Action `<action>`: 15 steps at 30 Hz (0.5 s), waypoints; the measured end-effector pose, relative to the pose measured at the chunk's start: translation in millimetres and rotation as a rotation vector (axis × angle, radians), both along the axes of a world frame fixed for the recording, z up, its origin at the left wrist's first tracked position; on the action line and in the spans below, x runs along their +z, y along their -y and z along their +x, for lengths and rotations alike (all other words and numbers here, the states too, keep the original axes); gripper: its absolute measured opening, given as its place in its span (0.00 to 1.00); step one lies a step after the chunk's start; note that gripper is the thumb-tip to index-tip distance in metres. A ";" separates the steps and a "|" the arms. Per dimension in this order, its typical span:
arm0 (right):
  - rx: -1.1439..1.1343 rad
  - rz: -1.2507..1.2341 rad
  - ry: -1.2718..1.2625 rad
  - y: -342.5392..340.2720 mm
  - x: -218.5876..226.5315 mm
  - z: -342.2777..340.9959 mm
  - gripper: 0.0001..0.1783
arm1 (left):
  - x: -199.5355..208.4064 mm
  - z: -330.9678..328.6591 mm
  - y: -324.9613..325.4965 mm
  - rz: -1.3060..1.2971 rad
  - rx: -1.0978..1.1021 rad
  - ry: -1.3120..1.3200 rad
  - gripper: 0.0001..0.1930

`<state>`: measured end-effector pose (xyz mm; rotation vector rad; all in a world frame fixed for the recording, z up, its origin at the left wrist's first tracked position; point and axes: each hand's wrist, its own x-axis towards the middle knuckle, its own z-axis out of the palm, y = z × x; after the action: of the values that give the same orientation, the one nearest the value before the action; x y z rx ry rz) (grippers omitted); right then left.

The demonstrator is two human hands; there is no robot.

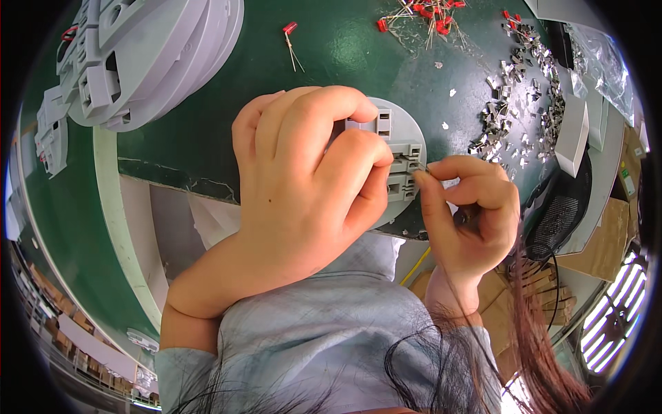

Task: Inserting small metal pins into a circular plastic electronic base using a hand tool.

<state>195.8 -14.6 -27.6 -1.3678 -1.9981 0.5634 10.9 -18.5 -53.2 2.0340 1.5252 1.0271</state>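
A round, light grey plastic part (412,131) with raised slotted blocks lies near the table's front edge. My left hand (314,165) covers most of it, fingers curled and their tips gripping its raised blocks. At the part's right side, my right hand (476,200) pinches a small thin metal piece (423,167) between thumb and index finger. That piece meets the edge of a slotted block; how far it sits in the slot cannot be made out. The remaining right-hand fingers are folded in.
Several large grey round plastic parts (207,55) are stacked at the far left. Small metal clips (493,127) lie scattered at the right. Red components with wire leads (436,14) lie at the back, and a single red one (290,29) lies apart. A black mesh container (562,207) stands at the right.
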 end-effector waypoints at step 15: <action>0.518 -0.059 0.594 -52.1 62.4 -20.8 0.15 | 4.7 -1.1 -0.6 -0.019 0.018 0.020 0.13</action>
<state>175.0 37.5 34.7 -1.1253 -2.8777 0.4698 9.8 -17.9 -48.5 1.9943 1.5403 1.0329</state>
